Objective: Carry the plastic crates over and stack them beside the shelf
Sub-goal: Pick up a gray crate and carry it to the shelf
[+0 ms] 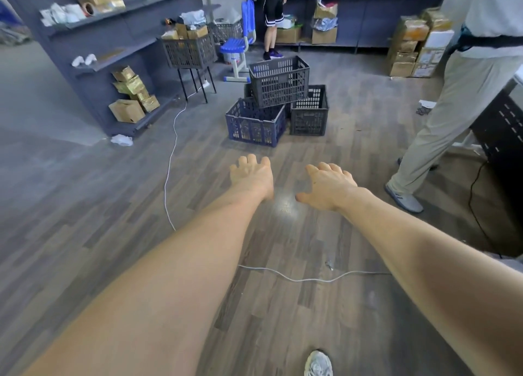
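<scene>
Left hand (250, 176): stretched forward at arm's length, palm down, fingers spread and loosely bent – it holds nothing and touches nothing.
Right hand (329, 186): level with the left and just beside it, palm down, thumb out to the side, fingers loosely bent – likewise holding nothing.
Position of hands: both over bare floor (85, 220), short of the crates and apart from them.
Underfoot: wood-pattern boards; a white cable (169, 163) runs from the shelf area towards the viewer and crosses below the forearms. One shoe (318, 363) of the wearer shows at the bottom edge.
Crates: grouped on the floor beyond the hands. Blue crate (254, 123) nearest, at the left; dark crate (310, 112) beside it, at the right; grey crate (278, 81) on top, tilted, resting across the lower ones. All appear empty.
Shelf (113, 50): dark unit at the left, holding gold-wrapped parcels and a cardboard box on its lower tiers. The crates stand to its right, apart from it.
Near the shelf: a mesh basket (189, 51) of parcels on a black stand, then a blue chair (240, 44).
Others present: a person in black shorts (273, 16) at the back wall; a person in beige trousers (452, 106) at the right edge.
Back right: stacked cardboard boxes (416, 44) against further shelving.
</scene>
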### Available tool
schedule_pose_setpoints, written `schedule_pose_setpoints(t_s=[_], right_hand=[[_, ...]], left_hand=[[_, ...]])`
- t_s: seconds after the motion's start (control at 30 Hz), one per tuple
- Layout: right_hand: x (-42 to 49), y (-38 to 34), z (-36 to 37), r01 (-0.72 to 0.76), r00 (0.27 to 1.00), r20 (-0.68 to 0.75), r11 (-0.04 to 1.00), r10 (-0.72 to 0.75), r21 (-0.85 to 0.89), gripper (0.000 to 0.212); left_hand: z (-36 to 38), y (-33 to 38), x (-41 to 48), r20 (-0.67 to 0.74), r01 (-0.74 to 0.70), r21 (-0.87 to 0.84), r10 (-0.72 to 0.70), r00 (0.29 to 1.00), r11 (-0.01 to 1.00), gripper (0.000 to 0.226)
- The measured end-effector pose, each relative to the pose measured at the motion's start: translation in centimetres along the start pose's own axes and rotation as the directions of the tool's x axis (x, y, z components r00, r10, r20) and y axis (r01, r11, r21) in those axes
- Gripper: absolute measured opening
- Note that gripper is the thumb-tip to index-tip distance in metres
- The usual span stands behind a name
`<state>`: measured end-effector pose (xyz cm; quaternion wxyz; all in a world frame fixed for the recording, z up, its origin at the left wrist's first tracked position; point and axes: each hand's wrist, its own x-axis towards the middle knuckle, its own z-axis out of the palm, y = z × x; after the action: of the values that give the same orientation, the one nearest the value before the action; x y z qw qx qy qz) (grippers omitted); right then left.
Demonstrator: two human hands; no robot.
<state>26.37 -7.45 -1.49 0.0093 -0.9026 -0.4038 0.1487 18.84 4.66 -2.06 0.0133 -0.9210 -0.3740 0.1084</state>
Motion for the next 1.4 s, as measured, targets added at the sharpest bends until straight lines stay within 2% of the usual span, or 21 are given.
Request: schedule_pose_setpoints(t_s=[0.3, 0.6, 1.03, 1.4], right_hand=[[10.3, 8.2, -4.1, -0.015, 1.0, 0.022, 1.0, 0.015, -0.004, 0.067], [18.8, 13.2, -7.4, -0.033, 0.999, 0.002, 0.999, 0.033, 0.008, 0.07], [36.2, 17.0, -12.5, -0.048, 0.999, 0.005, 0.999, 0.048, -0.006, 0.069], [51.0, 17.9, -17.1, -0.053, 0.999, -0.005, 0.998, 0.053, -0.015, 0.067]], left_hand=[[-2.2, 7.2, 10.8, -0.005, -0.02, 0.012, 0.02, 1.0, 1.0, 0.076], [-5.0, 11.6, 20.0, -0.021, -0.039, 0.007, 0.039, 0.999, 0.999, 0.081], [-8.7, 14.1, 38.8, -0.028, -0.061, -0.033, 0.06, 0.998, 0.998, 0.079], [-12.0, 13.6, 53.9, -0.068, -0.082, -0.058, 0.078, 0.995, 0.995, 0.066]])
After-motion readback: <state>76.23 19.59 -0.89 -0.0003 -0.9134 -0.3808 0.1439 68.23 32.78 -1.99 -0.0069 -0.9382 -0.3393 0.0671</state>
